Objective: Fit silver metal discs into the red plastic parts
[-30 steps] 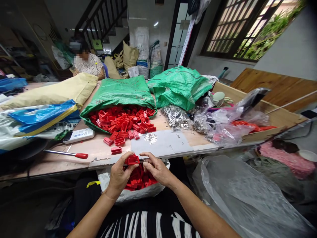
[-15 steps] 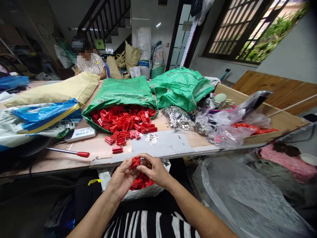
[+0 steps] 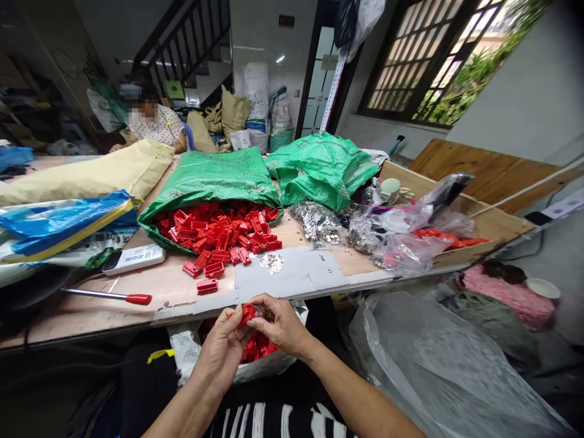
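My left hand [image 3: 222, 348] is closed, pinching a small red plastic part [image 3: 247, 314] between thumb and fingers above my lap. Against that part's right side, my right hand [image 3: 283, 328] is closed too. A dark, thin item with a yellowish bit shows between its fingers, too small to make out. Below both hands a white sack [image 3: 185, 351] lies open on my lap, with more red parts [image 3: 259, 348] inside. On the table, many like parts [image 3: 221, 231] spill from a green woven bag [image 3: 219, 170]. Beside them lies a small pile of shiny metal pieces [image 3: 272, 263].
A grey sheet [image 3: 296, 277] covers part of the table's front edge. A red-handled lever [image 3: 137, 299] and a white device [image 3: 134, 260] are on the left. Plastic bags [image 3: 406, 243] and a wooden tray [image 3: 497, 228] stand right. Another person [image 3: 157, 125] sits across the table.
The view has shifted, so the table appears a little lower and farther left. Both hands stay together at the red part, with only slight movement of the fingers.
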A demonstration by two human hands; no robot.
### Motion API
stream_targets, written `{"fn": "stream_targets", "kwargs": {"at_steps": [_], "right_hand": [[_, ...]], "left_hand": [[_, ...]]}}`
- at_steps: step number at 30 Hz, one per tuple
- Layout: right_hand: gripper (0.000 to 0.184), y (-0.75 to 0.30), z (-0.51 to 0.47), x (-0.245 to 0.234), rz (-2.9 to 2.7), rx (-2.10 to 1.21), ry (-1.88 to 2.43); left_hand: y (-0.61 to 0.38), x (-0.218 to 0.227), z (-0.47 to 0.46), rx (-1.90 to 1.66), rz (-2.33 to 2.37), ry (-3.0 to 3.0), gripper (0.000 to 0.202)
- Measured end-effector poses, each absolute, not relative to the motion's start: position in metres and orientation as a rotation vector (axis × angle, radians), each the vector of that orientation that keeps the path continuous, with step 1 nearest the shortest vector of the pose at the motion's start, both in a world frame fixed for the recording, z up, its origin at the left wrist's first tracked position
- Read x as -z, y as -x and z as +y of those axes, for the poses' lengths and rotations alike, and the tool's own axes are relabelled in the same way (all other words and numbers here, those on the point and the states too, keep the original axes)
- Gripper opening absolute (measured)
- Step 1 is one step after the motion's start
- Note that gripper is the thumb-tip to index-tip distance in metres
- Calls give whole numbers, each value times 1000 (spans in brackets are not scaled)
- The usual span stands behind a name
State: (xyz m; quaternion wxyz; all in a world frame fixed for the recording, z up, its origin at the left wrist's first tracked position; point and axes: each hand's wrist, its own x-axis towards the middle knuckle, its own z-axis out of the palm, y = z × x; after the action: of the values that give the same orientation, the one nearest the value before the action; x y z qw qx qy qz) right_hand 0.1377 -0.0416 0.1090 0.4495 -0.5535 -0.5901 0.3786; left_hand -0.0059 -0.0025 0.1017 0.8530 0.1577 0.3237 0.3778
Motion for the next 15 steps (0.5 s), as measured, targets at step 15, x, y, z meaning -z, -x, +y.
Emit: {"fn": "stream_targets", "kwargs": {"at_steps": [15], "right_hand": [[14, -219, 11, -108, -1720, -238, 2068]], "left_hand": [[14, -100, 7, -898, 854, -593, 55]]}}
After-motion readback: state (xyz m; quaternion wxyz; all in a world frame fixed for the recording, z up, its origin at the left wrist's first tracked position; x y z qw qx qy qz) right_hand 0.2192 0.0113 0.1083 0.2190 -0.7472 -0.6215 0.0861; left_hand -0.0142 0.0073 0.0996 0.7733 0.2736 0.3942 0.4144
